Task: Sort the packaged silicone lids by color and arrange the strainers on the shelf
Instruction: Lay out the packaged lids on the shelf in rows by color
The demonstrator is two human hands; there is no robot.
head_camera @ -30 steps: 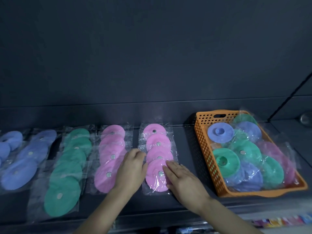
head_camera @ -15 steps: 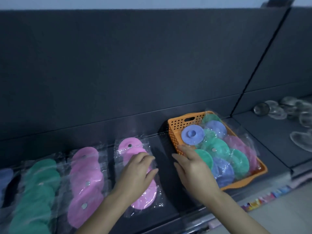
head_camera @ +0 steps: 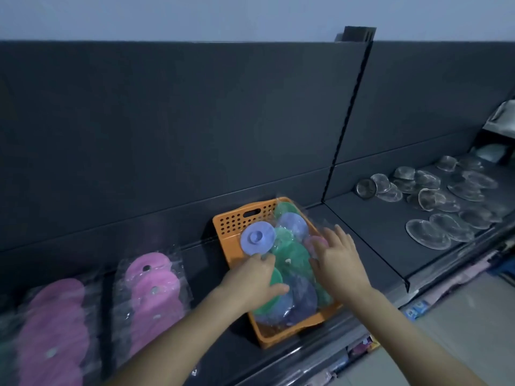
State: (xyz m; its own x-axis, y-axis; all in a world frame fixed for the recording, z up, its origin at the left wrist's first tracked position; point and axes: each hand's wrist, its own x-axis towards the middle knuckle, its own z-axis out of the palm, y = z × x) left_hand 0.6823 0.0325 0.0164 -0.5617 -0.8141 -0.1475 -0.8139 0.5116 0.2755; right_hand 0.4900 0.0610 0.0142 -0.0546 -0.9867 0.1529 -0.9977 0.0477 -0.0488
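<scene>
Because the packets [head_camera: 292, 257] in the orange basket [head_camera: 237, 218] lie overlapped in slippery clear wrap, lifting one may drag a neighbour over the rim. The purple lid [head_camera: 257, 238] leaning at the back wall, apparently unwrapped, seems likeliest to tip out. In this dim light you could also misread purple for green through the film. The basket stands close to the front edge of the shelf [head_camera: 362, 246], so a downward press might shift it.

Your left hand [head_camera: 250, 280] is curled over a green lid [head_camera: 276, 277] at the basket's near left, thumb laid across it; whether it grips cannot be told. Your right hand [head_camera: 340, 263] is spread, fingers nearly straight, over a pink lid [head_camera: 313, 242], holding nothing.

The pink rows [head_camera: 152, 291] lie sorted to the left. The strainers [head_camera: 446, 201] sit in the next bay, well apart.
</scene>
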